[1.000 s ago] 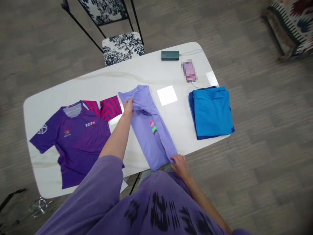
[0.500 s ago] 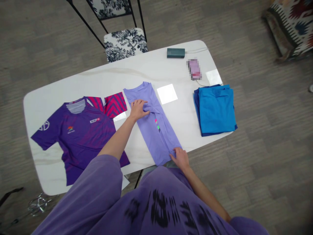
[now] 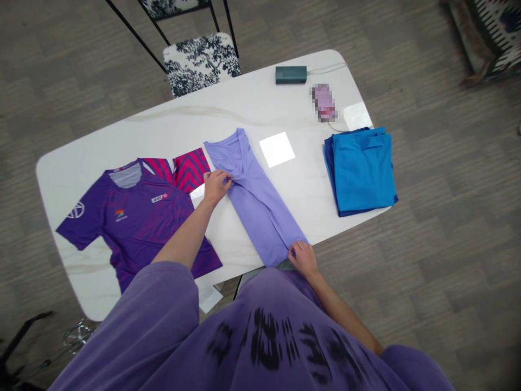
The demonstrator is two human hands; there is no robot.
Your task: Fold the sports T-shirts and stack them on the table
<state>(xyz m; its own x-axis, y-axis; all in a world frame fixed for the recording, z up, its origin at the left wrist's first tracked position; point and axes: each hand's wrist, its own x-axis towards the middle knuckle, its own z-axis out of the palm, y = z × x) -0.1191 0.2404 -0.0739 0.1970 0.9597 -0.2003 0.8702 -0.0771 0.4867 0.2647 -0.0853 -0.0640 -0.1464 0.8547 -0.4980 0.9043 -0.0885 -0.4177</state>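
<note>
A lavender shirt (image 3: 264, 209), folded into a long strip, lies on the white table with its collar toward the far side. My left hand (image 3: 217, 186) pinches the shirt's fabric at its left edge, below the collar. At the strip's near end, my right hand (image 3: 302, 257) has its fingers closed on the lower right corner. Left of the strip, a purple and pink patterned shirt (image 3: 142, 217) is spread out, partly covered by my left forearm. Folded blue clothes (image 3: 362, 171) lie stacked at the table's right end.
On the white table (image 3: 163, 127), a dark green box-shaped device (image 3: 291, 75) with a cable and a blurred pink object (image 3: 324, 103) sit toward the far right. A chair with a patterned seat (image 3: 201, 62) stands beyond the far edge. Black stand parts (image 3: 24, 331) show at lower left.
My left hand has moved slightly left and now pinches the fabric. The coloured print on the lavender shirt is now covered by cloth. My right hand stays at the near end. The view has shifted slightly.
</note>
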